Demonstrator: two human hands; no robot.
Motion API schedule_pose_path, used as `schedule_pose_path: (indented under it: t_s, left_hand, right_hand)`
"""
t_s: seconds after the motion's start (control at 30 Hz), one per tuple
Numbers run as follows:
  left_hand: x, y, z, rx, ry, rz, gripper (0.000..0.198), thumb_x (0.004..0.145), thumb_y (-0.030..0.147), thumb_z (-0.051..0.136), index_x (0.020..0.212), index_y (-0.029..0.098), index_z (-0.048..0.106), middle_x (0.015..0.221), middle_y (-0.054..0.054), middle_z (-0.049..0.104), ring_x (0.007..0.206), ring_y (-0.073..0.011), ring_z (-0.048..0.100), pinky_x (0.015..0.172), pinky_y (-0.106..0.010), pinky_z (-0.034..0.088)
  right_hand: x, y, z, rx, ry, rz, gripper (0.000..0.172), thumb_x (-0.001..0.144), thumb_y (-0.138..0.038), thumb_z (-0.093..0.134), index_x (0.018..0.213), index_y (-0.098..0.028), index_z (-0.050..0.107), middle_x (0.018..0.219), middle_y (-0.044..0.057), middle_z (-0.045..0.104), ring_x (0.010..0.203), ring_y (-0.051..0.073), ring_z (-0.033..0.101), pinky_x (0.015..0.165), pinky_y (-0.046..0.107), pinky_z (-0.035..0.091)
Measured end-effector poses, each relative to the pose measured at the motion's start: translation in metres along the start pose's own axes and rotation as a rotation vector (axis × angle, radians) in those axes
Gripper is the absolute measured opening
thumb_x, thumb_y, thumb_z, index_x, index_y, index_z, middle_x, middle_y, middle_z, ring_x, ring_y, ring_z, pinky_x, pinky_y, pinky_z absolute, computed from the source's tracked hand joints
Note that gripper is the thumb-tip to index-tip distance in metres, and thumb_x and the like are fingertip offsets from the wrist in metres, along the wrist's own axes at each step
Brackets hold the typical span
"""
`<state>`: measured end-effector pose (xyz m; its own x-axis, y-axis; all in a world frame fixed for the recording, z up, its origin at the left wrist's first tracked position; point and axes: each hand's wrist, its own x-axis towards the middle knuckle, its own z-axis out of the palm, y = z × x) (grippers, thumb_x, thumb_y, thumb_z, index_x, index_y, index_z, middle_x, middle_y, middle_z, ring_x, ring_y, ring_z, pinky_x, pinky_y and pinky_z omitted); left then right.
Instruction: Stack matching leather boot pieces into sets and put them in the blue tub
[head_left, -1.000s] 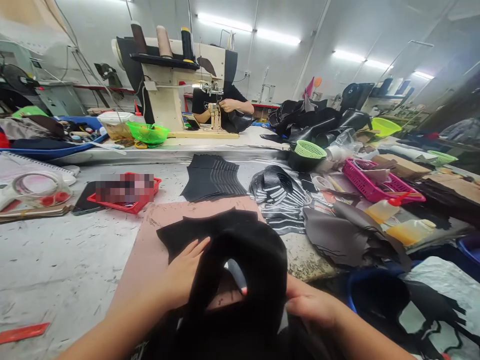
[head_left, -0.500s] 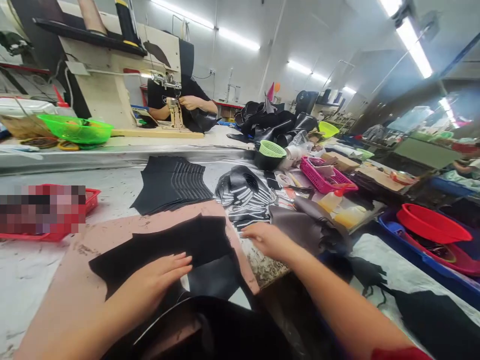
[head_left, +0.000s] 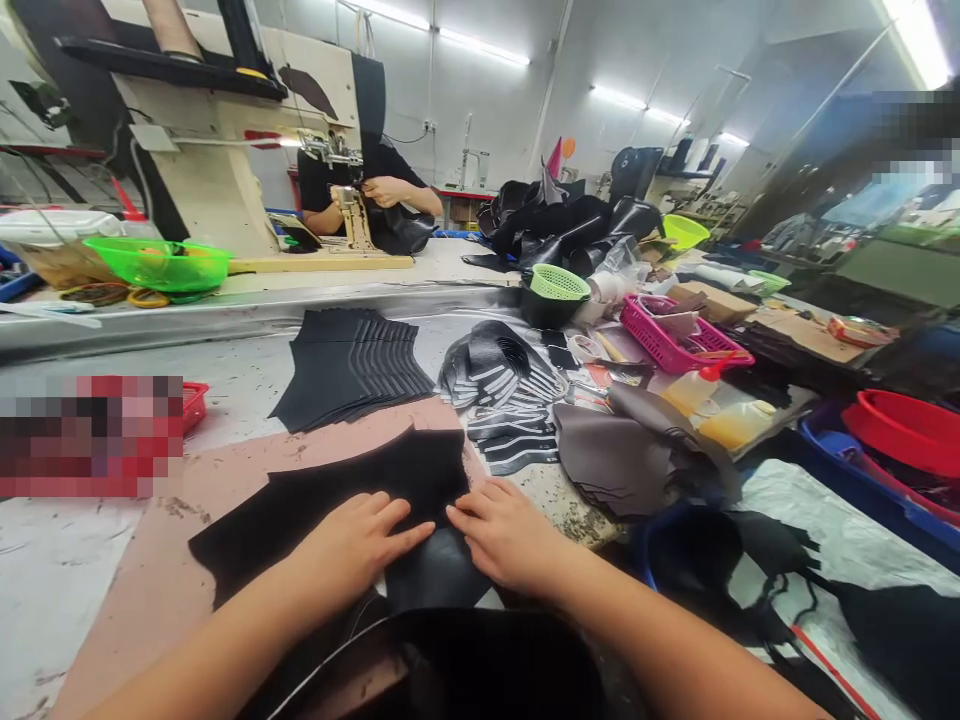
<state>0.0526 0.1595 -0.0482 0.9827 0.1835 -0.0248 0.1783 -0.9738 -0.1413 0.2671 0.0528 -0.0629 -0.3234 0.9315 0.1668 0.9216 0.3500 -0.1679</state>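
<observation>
A black cut leather piece (head_left: 367, 463) lies flat on a pink work mat (head_left: 165, 530), with a smoother black flap (head_left: 435, 572) along its near side. Resting on it, my left hand (head_left: 360, 540) has its fingers spread and stretched out. My right hand (head_left: 506, 535) lies over the piece's right end, fingers extended and tips close to where the flap meets the matt part. Just beyond the mat is a fanned stack of black pieces (head_left: 352, 365). To its right sit curved black pieces with white strips (head_left: 502, 370).
Brown leather pieces (head_left: 615, 450) lie right of the mat. A pink basket (head_left: 686, 335), glue bottles (head_left: 697, 388) and a light-green basket (head_left: 559, 283) stand behind. A red basket (head_left: 193, 410) is at left. Beyond, a co-worker's hands (head_left: 390, 192) work at a sewing machine (head_left: 225, 160).
My right hand has moved left from beside the white-stripped pieces onto the black leather piece. My left hand has shifted slightly right, and the view has turned a little.
</observation>
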Motion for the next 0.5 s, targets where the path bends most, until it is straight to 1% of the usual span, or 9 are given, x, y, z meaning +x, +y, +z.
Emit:
schedule_pose_path:
  t_s: [0.07,0.1,0.17,0.2,0.27,0.33,0.4,0.47,0.5]
  left_hand:
    - [0.002,-0.005,0.004,-0.002,0.039,0.025,0.060,0.074,0.004,0.051,0.124,0.036,0.049,0.103,-0.003,0.060,0.080,-0.0190,0.053,0.072,-0.032,0.041]
    - [0.004,-0.008,0.006,-0.003,0.049,0.036,0.060,0.073,0.005,0.052,0.124,0.036,0.049,0.102,-0.003,0.059,0.080,-0.0186,0.052,0.071,-0.031,0.040]
    - [0.006,-0.011,0.007,-0.003,0.039,0.058,0.062,0.073,0.006,0.055,0.125,0.038,0.047,0.099,-0.002,0.059,0.078,-0.0177,0.051,0.069,-0.030,0.038]
    - [0.008,-0.012,0.006,0.000,0.029,0.057,0.063,0.073,0.006,0.055,0.126,0.039,0.047,0.097,-0.002,0.059,0.078,-0.0174,0.051,0.068,-0.029,0.038]
    - [0.010,-0.010,0.003,0.007,0.024,0.037,0.063,0.074,0.004,0.054,0.126,0.040,0.047,0.096,-0.002,0.059,0.079,-0.0170,0.052,0.069,-0.028,0.039]
    - [0.010,-0.007,0.001,0.009,0.041,0.008,0.061,0.074,0.002,0.052,0.123,0.039,0.050,0.097,-0.002,0.060,0.079,-0.0165,0.054,0.071,-0.028,0.041]
    - [0.002,-0.005,0.002,-0.010,0.103,-0.027,0.061,0.074,-0.001,0.046,0.121,0.037,0.052,0.100,-0.001,0.063,0.083,-0.0164,0.057,0.075,-0.028,0.043]
    - [-0.016,-0.005,0.008,-0.053,0.206,-0.076,0.064,0.075,-0.001,0.040,0.124,0.039,0.049,0.109,0.001,0.062,0.092,-0.0164,0.059,0.080,-0.027,0.045]
    - [-0.028,-0.005,0.013,-0.085,0.273,-0.127,0.064,0.077,0.000,0.037,0.126,0.040,0.046,0.115,0.002,0.061,0.097,-0.0162,0.059,0.083,-0.026,0.046]
  right_hand:
    - [0.006,0.024,-0.014,0.011,-0.063,0.139,0.030,0.081,-0.024,0.052,0.109,-0.027,0.063,0.118,0.001,0.059,0.108,0.019,0.051,0.099,0.033,0.035]
    - [0.008,0.042,-0.023,-0.010,-0.065,0.230,0.028,0.084,-0.024,0.051,0.108,-0.027,0.064,0.122,0.001,0.056,0.112,0.019,0.048,0.099,0.033,0.034]
    - [0.010,0.087,-0.044,-0.077,-0.059,0.425,0.029,0.089,-0.020,0.042,0.111,-0.021,0.061,0.124,0.008,0.054,0.114,0.020,0.047,0.099,0.036,0.035]
    - [0.010,0.112,-0.053,-0.106,-0.080,0.521,0.027,0.091,-0.021,0.040,0.108,-0.018,0.062,0.121,0.010,0.055,0.112,0.021,0.049,0.097,0.039,0.037]
    - [0.008,0.157,-0.069,-0.133,-0.171,0.677,0.023,0.090,-0.030,0.049,0.107,-0.018,0.059,0.114,0.007,0.057,0.101,0.020,0.055,0.088,0.042,0.044]
    - [0.006,0.191,-0.076,-0.134,-0.275,0.779,0.026,0.089,-0.033,0.051,0.109,-0.017,0.056,0.113,0.007,0.057,0.096,0.019,0.057,0.082,0.040,0.048]
    - [0.005,0.211,-0.076,-0.125,-0.368,0.837,0.028,0.089,-0.032,0.051,0.112,-0.017,0.054,0.113,0.007,0.056,0.095,0.019,0.057,0.080,0.039,0.049]
    - [0.005,0.220,-0.073,-0.120,-0.440,0.867,0.028,0.089,-0.032,0.052,0.112,-0.017,0.054,0.114,0.008,0.056,0.095,0.019,0.057,0.080,0.040,0.049]
    - [0.004,0.222,-0.071,-0.120,-0.468,0.873,0.028,0.089,-0.032,0.052,0.112,-0.017,0.054,0.114,0.008,0.056,0.096,0.019,0.057,0.081,0.040,0.049]
